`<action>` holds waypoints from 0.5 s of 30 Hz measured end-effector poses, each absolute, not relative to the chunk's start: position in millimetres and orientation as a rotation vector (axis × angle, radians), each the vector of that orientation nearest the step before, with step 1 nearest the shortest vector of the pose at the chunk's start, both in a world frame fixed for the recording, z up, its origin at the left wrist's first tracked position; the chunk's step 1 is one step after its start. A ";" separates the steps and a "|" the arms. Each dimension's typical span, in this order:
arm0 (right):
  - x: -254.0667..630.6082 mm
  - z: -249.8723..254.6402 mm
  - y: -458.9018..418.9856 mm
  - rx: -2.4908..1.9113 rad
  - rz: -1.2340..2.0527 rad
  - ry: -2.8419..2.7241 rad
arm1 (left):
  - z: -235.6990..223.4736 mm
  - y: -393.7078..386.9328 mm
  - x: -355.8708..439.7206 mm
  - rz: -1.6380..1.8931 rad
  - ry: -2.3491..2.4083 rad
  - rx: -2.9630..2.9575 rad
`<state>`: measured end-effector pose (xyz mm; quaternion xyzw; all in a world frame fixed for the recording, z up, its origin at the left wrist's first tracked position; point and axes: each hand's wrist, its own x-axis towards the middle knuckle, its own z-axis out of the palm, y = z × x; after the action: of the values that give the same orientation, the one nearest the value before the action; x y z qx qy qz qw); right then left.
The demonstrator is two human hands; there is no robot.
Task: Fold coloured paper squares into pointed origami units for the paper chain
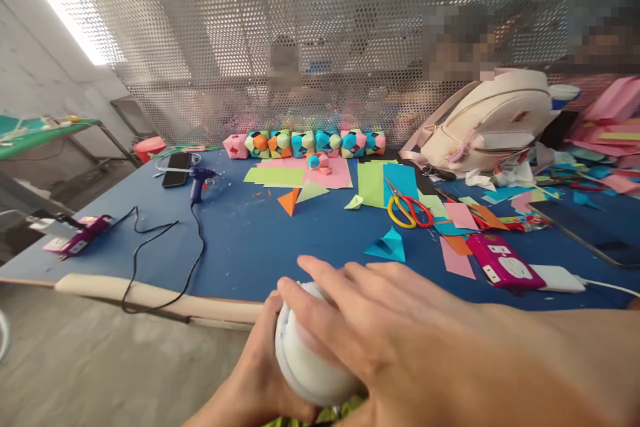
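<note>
Close in front of me, below the table's edge, is a white, rounded object [313,370] with a raised rim, like the lid of a cup or bottle; its lower part is hidden. My left hand [263,363] wraps round its left side and underside. Across its top and right side lies my right hand [385,327], fingers curved over it. Beyond my fingers, a folded blue paper piece [389,245] rests on the blue table [245,240].
Several folded paper balls [303,145] line the back by a perforated metal screen [215,40]. Scissors [407,207], coloured paper sheets [370,183] and a purple power strip [503,261] lie right. A glue gun [200,183], its cord and a phone [177,169] are left; a backpack [493,120] stands back right.
</note>
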<state>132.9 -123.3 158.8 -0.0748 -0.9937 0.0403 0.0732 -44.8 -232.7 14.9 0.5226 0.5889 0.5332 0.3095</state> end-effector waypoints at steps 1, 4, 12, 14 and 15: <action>130.2 154.2 -125.9 -0.249 0.069 -2.893 | 10.7 -234.0 -44.8 1.450 1.582 1.431; 122.7 144.8 -130.7 0.065 0.136 -2.887 | 3.6 -234.5 -45.4 1.498 1.586 1.593; 103.4 148.0 -132.7 0.098 0.050 -2.976 | 19.6 -248.1 -60.1 1.504 1.705 1.577; 104.7 154.6 -126.0 0.217 0.298 -2.895 | 19.7 -252.1 -69.8 1.495 1.661 1.552; 106.8 157.4 -121.9 0.186 0.411 -2.828 | 19.0 -254.1 -75.0 1.489 1.637 1.542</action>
<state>106.8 -121.9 157.4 0.0644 -0.9780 0.1422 0.1384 -75.0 -254.1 19.0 0.5576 0.5921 0.5384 0.2205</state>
